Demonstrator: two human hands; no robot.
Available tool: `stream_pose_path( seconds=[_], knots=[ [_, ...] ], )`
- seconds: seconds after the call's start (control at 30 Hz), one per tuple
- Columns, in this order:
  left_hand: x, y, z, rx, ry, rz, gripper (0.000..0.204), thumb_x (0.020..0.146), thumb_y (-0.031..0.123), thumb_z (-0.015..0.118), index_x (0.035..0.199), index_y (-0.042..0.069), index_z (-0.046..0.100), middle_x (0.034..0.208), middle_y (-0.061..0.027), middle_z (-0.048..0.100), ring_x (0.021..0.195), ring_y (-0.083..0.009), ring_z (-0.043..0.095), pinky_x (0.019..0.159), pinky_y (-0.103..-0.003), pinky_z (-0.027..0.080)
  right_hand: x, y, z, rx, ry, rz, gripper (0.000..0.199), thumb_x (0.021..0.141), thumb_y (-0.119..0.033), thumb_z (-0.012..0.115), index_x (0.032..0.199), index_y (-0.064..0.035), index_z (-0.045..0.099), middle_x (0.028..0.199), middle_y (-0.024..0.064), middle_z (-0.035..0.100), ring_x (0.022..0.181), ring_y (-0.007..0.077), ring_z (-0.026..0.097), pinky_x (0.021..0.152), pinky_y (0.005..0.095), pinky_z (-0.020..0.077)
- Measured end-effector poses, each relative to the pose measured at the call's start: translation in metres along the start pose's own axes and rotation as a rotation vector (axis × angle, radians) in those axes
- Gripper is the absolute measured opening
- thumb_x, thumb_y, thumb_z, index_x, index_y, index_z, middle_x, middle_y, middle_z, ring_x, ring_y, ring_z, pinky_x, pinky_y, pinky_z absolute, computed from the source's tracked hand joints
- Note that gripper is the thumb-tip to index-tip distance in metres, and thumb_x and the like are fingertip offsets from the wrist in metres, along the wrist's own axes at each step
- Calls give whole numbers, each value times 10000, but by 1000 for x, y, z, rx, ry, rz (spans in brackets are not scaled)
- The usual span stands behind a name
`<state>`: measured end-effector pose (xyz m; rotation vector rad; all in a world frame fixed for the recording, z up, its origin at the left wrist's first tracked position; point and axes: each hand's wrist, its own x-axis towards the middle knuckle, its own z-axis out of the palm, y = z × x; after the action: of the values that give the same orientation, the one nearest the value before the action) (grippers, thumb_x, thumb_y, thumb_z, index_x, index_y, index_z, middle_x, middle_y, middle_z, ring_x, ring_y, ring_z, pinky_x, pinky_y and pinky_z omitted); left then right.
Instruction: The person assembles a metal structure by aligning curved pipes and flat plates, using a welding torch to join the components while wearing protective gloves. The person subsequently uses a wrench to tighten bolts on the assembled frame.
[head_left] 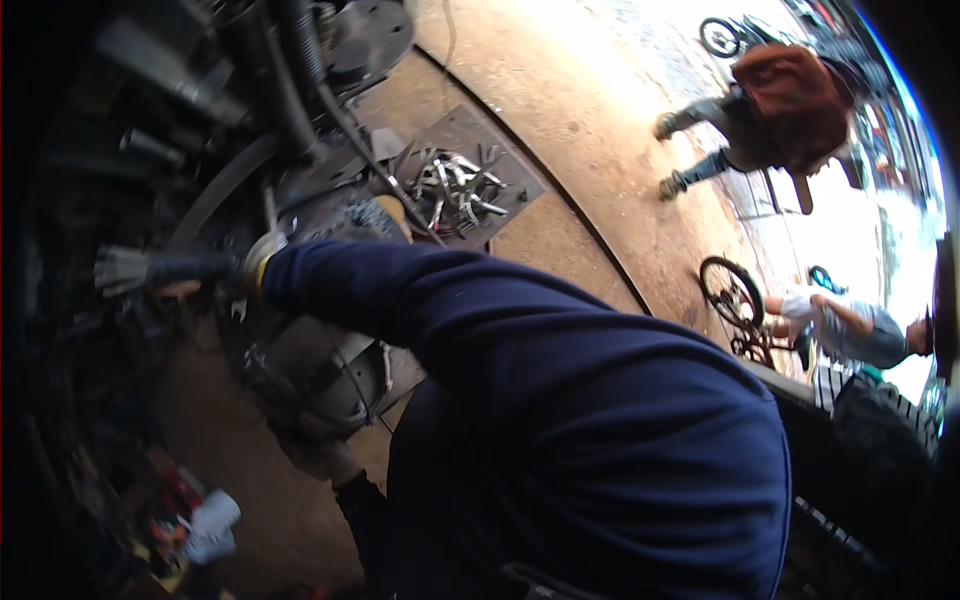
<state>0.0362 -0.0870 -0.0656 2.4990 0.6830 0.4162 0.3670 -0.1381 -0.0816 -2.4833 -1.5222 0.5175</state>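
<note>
One right hand (264,256), blue-sleeved arm stretched to the left, with a pale covering and yellow edge at the wrist. One dark cylindrical tool (195,268) lines up directly with it, ending in one pale, brush-like fan (121,270); blurred, so can't tell if the right grip is closed around it. One left hand (318,456), dark sleeve, at the lower edge of one dark metal assembly (318,375); too dim to tell whether its grip is open or closed.

Beyond the right arm: one flat dark plate (522,188) on the brown floor (545,245), carrying one heap of silvery metal pieces (462,185), too tangled to count. One long dark strip (560,190) crosses the floor next to it. Lower left: one white item (212,520) beside red clutter (180,492), count unclear. Background: two people, one in a rust-coloured top (795,105), one in a grey shirt (870,335); one large bicycle wheel (731,292) near the second.
</note>
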Motion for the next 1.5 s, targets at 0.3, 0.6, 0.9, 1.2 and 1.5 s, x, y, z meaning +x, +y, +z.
stream_pose_path(
  seconds=[0.3, 0.6, 0.9, 1.2, 1.5],
  knots=[
    [7, -51, 5, 126, 61, 359, 556, 1066, 436, 515, 1460, 44, 529, 1450, -217, 566, 1309, -392, 575, 1081, -453, 475, 38, -1, -14, 134, 300, 42, 233, 931, -249, 663, 1063, -101, 787, 1114, 80, 764, 1020, 290, 724, 798, 400, 579],
    [21, -16, 9, 119, 59, 275, 537, 1073, 432, 494, 1429, 35, 553, 1420, -204, 583, 1273, -367, 600, 1047, -443, 498, 126, 73, 12, -57, 604, 151, 266, 927, -285, 646, 1117, -155, 779, 1150, 69, 756, 1054, 288, 720, 799, 429, 589],
    [11, -43, 1, 203, 134, 180, 548, 1072, 447, 482, 1417, 29, 559, 1387, -207, 599, 1242, -376, 613, 1024, -451, 508, 75, 7, -1, 29, 288, 8, 216, 895, -224, 622, 961, -176, 821, 979, 85, 776, 915, 306, 738, 755, 484, 571],
    [29, -32, 10, 179, 100, 269, 561, 1070, 462, 469, 1405, 23, 566, 1354, -209, 615, 1211, -384, 626, 1001, -458, 517, 178, 69, 86, 45, 256, 500, 270, 913, -373, 618, 923, -174, 800, 905, 128, 740, 886, 340, 718, 720, 472, 551],
    [24, -38, 3, 188, 143, 247, 575, 1068, 478, 456, 1393, 18, 572, 1320, -211, 632, 1180, -392, 639, 978, -465, 527, 148, 35, 55, -22, 164, 351, 268, 928, -374, 609, 1044, -202, 780, 1028, 106, 737, 976, 312, 709, 779, 443, 552]
  ],
)
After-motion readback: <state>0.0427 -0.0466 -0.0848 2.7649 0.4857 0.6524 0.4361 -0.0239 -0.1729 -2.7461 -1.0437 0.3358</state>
